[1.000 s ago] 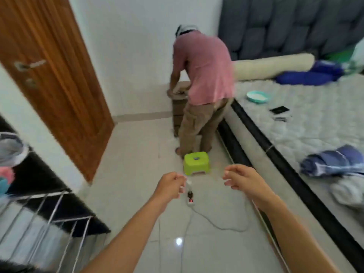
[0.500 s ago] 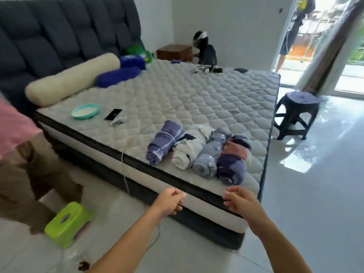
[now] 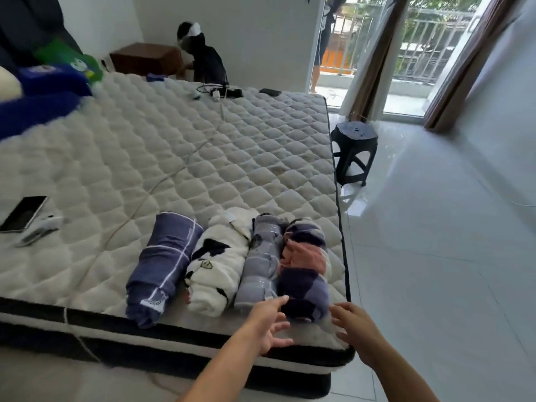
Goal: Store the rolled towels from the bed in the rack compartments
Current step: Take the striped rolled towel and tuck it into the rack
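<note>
Now four rolled towels lie side by side near the lower right corner of the bed: a navy striped towel, a white patterned towel, a grey towel and a purple and pink towel. Both hands are at the bottom centre of the frame with fingers spread and hold nothing. The left hand reaches to the grey towel's near end; the right hand is just beside the purple and pink towel. A black stool stands on the floor, right of the bed.

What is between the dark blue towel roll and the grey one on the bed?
In the head view, the white roll with black patches lies between the dark blue roll and the grey roll, touching both.
</note>
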A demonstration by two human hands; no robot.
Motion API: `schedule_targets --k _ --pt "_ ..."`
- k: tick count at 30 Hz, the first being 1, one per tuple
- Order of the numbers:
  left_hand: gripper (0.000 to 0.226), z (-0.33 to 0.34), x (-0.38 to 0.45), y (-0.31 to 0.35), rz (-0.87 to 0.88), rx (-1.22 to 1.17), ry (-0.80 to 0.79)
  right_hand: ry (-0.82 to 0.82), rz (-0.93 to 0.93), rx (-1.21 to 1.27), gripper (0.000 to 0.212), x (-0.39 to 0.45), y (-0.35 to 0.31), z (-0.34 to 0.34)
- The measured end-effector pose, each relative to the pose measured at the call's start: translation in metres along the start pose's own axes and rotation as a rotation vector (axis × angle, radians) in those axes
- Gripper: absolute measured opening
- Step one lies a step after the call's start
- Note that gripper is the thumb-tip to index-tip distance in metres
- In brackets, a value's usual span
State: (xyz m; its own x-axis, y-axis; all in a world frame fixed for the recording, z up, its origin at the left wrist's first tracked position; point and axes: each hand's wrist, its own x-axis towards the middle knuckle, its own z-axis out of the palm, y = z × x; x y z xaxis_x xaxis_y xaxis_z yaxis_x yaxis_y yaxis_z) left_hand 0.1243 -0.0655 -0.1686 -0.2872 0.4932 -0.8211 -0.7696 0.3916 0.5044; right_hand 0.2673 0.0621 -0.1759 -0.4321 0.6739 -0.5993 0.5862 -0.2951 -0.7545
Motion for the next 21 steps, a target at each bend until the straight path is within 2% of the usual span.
schedule_targets --k 3,6,9,12,16,19,21 --pt "0.052 0.0 0.021 0.005 -0.073 0.054 0.001 0.099 0.101 0.124 0.017 0.033 -0.011 0.004" --pt "0.067 0.003 0.039 0.005 -0.124 0.085 0.0 0.17 0.135 0.142 0.015 0.064 -0.02 0.007" --pt "0.076 0.008 0.055 0.003 -0.143 0.11 -0.003 0.179 0.148 0.129 0.034 0.097 -0.029 0.008" --pt "0.074 0.018 0.067 0.002 -0.124 0.085 0.012 0.15 0.163 0.124 0.048 0.128 -0.035 0.008" --pt "0.093 0.04 0.078 0.008 -0.103 0.027 0.083 0.046 0.231 0.135 0.062 0.159 -0.045 0.001" --pt "0.087 0.051 0.084 0.013 -0.121 -0.003 0.143 -0.04 0.217 0.076 0.095 0.191 -0.039 -0.005" --pt "0.076 0.056 0.087 0.015 -0.131 -0.021 0.183 -0.106 0.191 0.052 0.09 0.201 -0.042 -0.002"
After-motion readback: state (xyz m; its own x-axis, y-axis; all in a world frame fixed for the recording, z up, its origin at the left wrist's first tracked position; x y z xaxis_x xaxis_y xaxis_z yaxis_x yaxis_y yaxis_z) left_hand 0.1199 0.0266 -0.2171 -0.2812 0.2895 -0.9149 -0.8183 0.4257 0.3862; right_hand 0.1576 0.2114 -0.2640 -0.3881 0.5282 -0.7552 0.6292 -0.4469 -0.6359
